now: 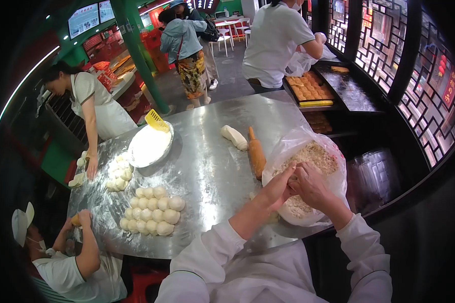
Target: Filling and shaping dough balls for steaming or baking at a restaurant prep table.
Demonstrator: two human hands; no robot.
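Note:
My left hand [277, 192] and my right hand [311, 185] meet over a clear plastic bag [277, 158] of crumbly tan filling [317, 153]. My left hand is cupped. The fingers of my right hand are bent and drawn together against it. Whatever lies between them is hidden by the fingers. Left of the bag is a wooden rolling pin [256, 156], and beside its far end lies a pale dough roll [234, 137]. Further left on the metal table [201, 174], round dough balls [151, 210] sit in close rows.
A bowl [169, 146] of white flour with a yellow slotted scoop [156, 120] stands near dough pieces [119, 174]. Co-workers [93, 100] [76, 261] work along the left side. Another person [269, 41] stands beyond the table by a tray of baked pastries [311, 88]. Lattice windows line the right.

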